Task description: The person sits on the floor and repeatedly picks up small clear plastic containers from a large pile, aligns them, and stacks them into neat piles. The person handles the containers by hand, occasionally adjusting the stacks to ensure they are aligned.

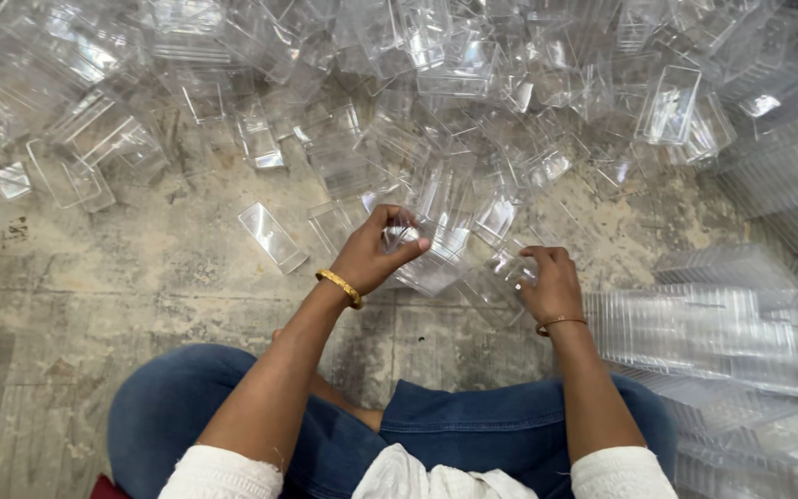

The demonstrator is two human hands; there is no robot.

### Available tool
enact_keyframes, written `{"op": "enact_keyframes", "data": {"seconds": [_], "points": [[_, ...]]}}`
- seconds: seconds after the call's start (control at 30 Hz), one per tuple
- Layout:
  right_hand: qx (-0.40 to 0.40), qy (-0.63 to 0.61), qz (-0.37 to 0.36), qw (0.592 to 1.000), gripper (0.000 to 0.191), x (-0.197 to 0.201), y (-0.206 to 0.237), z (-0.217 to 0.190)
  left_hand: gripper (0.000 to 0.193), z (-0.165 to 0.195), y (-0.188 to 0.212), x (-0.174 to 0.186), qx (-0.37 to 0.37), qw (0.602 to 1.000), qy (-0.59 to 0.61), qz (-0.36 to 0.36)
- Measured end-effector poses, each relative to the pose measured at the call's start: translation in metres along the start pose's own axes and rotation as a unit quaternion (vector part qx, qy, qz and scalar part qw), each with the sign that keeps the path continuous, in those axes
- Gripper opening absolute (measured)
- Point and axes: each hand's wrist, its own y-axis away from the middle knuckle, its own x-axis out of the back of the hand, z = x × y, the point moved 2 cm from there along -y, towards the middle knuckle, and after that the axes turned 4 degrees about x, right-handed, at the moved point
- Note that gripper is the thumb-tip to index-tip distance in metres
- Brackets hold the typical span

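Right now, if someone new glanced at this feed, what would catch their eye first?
First, the heap of loose clear plastic boxes spread across the far side of the worn floor. Next, the two hands at centre: the left hand grips one clear box, and the right hand rests on another clear piece. At right, nested clear boxes lie in long neat rows.

We wear blue denim trousers (187,407) and a white top with short sleeves (223,473) that end above the elbow. A thick gold bangle (339,287) circles our left wrist; a thinner gold bangle (561,322) circles our right wrist.
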Motion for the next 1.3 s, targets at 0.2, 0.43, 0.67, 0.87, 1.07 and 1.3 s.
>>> {"op": "enact_keyframes", "data": {"seconds": [0.2, 0.43, 0.67, 0.87, 1.07, 1.3], "points": [[-0.228, -0.258, 0.095, 0.934, 0.018, 0.0, 0.002, 0.016, 0.081, -0.013, -0.007, 0.0, 0.137, 0.988, -0.038, -0.067], [-0.24, -0.499, -0.148, 0.819, 0.023, -0.036, 0.013, -0.03, 0.083, -0.018, 0.001, -0.029, 0.107, 0.974, -0.013, -0.199], [-0.192, -0.488, -0.15, 0.838, 0.022, -0.057, 0.029, -0.04, 0.07, -0.016, 0.004, -0.034, 0.055, 0.973, 0.027, -0.222], [-0.193, -0.453, -0.121, 0.862, 0.015, -0.058, 0.039, -0.063, 0.064, -0.016, 0.004, -0.033, 0.09, 0.977, -0.017, -0.191], [-0.357, -0.338, 0.04, 0.87, 0.038, -0.036, 0.008, -0.048, 0.059, -0.011, -0.003, -0.023, 0.116, 0.985, -0.015, -0.127], [-0.33, -0.422, -0.014, 0.844, 0.028, -0.046, -0.023, -0.022, 0.048, -0.008, -0.01, -0.008, 0.04, 0.997, 0.059, -0.033]]}}
